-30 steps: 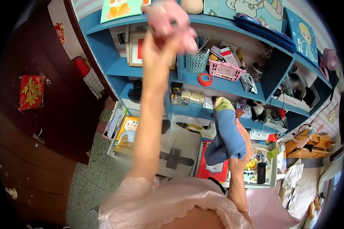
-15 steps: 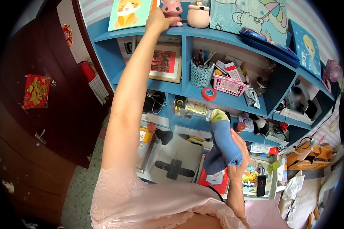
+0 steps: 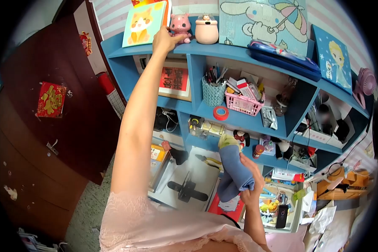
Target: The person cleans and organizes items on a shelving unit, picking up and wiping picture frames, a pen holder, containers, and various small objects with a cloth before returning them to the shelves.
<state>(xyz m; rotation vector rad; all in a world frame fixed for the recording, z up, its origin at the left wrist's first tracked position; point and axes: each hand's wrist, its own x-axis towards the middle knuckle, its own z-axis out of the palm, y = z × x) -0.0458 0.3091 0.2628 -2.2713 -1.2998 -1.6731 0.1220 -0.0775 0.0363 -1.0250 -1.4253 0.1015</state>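
On the top shelf, my left hand (image 3: 165, 41) is closed around the lower part of a pink animal figurine (image 3: 180, 27), its thumb across the front. The figurine stands upright between a cat picture (image 3: 143, 24) and a pink pot-shaped ornament (image 3: 206, 31). Lower down, my right hand (image 3: 252, 176) grips a folded blue cloth (image 3: 235, 166) with a yellow-green end (image 3: 227, 141). The cloth hangs in front of the lower shelves, clear of the figurine. Some fingers of both hands are hidden.
A rabbit picture (image 3: 262, 21) and blue pencil case (image 3: 285, 61) share the top shelf (image 3: 168, 49). Below are a pen basket (image 3: 213, 91), a pink basket (image 3: 243, 104) and red tape (image 3: 221, 113). A phone (image 3: 282, 216) lies in a tray at lower right.
The camera view has tilted upward and shifted, so more of the top shelf shows. My left hand stays on the figurine and my right hand still holds the cloth.
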